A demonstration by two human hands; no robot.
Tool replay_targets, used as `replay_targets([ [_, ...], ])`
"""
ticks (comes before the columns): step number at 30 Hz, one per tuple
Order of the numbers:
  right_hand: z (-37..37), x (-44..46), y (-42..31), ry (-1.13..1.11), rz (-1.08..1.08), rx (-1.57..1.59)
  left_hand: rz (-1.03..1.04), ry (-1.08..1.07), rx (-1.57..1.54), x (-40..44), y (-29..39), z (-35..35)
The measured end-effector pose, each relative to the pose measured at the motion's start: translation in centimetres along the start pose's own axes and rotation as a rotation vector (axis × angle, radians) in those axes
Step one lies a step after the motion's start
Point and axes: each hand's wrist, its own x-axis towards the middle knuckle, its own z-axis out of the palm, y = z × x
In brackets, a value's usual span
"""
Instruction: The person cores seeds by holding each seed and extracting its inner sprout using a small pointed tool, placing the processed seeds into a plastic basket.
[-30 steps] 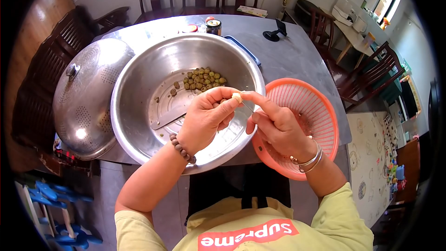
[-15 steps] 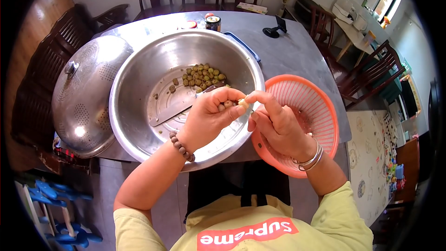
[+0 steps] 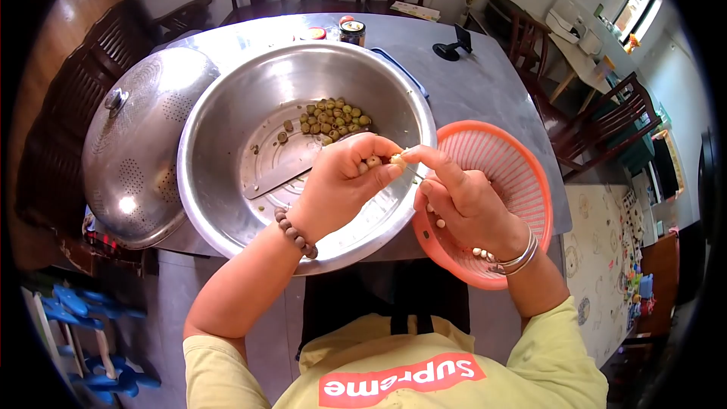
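Note:
Above the right rim of a large steel basin [image 3: 198, 197], my left hand [image 3: 333, 178] is closed around several pale lotus seeds [image 3: 371, 163]. One lotus seed [image 3: 397, 159] is pinched at its fingertips. My right hand [image 3: 473, 204] is closed on a thin metal pick [image 3: 414, 173] that points at this seed, its index finger touching or almost touching the seed. Whether the tip is inside the seed I cannot tell. Unpeeled green-brown lotus seeds [image 3: 333, 117] lie in the basin beside a knife [image 3: 280, 179], partly hidden by my left hand.
An orange plastic basket [image 3: 534, 174] under my right hand holds white seeds [image 3: 482, 253]. A perforated steel lid [image 3: 144, 159] leans at the basin's left. Behind the basin stand a jar [image 3: 352, 32] and a black stand [image 3: 452, 47]. Wooden chairs surround the table.
My right hand has shifted slightly right and down, and the metal pick shows more plainly between the hands. More white seeds in the basket are visible. The view has shifted a little.

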Motion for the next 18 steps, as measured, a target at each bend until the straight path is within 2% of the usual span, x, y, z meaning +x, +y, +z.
replay_targets([
  [4, 0.4, -0.2, 0.3, -0.001, 0.046, -0.003, -0.057, -0.039, 0.002, -0.1, 0.1, 0.1],
  [7, 1.0, 0.0, 0.6, 0.053, -0.005, 0.047, 0.019, -0.062, 0.05, -0.1, -0.1, 0.4],
  [12, 2.0, 0.3, 0.8, 0.164, -0.035, 0.109, -0.057, 0.008, -0.12, -0.1, -0.1, 0.8],
  [15, 2.0, 0.4, 0.9, 0.184, -0.059, 0.086, -0.074, 0.008, -0.024, 0.0, 0.1, 0.5],
  [16, 1.7, 0.3, 0.6, 0.182, -0.058, 0.086, -0.075, 0.009, -0.025, -0.1, 0.2, 0.3],
  [18, 0.6, 0.1, -0.3, 0.037, 0.067, 0.103, -0.118, -0.06, -0.022, -0.1, 0.4, -0.1],
])
